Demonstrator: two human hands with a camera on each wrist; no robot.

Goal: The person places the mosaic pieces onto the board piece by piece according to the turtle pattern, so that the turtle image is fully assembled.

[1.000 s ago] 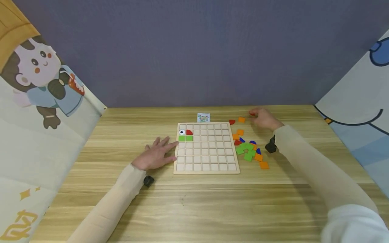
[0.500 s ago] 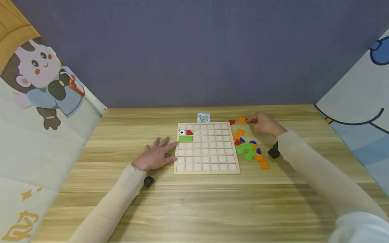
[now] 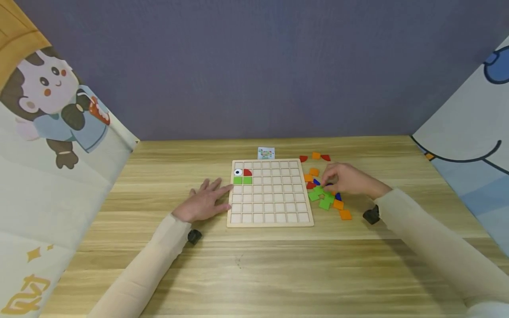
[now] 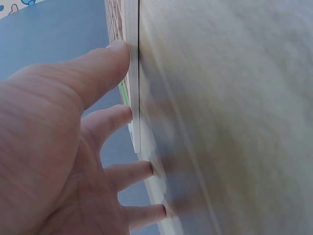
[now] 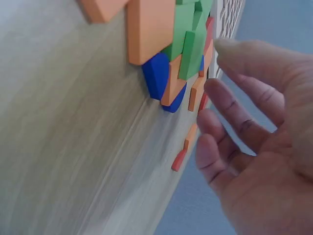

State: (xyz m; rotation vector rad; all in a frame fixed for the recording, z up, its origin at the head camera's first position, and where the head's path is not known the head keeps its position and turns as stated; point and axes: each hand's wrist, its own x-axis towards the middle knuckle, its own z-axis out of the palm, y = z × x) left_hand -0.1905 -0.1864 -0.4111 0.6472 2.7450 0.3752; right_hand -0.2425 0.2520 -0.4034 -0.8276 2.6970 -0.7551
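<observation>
My left hand (image 3: 204, 202) lies with spread fingers at the left edge of the wooden grid board (image 3: 269, 225). Its thumb and index finger touch the board's rim, as the left wrist view also shows. On the board sit a white eye tile (image 3: 237, 172), a red quarter-round tile (image 3: 247, 172) and two green squares (image 3: 242, 180). Over the pile of green tiles (image 3: 326, 203) hovers my right hand (image 3: 350, 179), fingers loosely bent. In the right wrist view, nothing shows between its thumb and fingers, and the tiles lie beyond the fingertips.
Orange squares (image 3: 345, 214), blue rounded tiles (image 5: 156, 76) and red tiles lie scattered right of the board. One red tile (image 3: 325, 157) is beside an orange square (image 3: 316, 155) at the back. A small picture card (image 3: 266, 153) lies behind the board. A dark wall (image 3: 254, 70) borders the table.
My right hand has set the red tile down beside the back orange square, let go of it, and moved toward me over the green tiles. The left hand has stayed put.
</observation>
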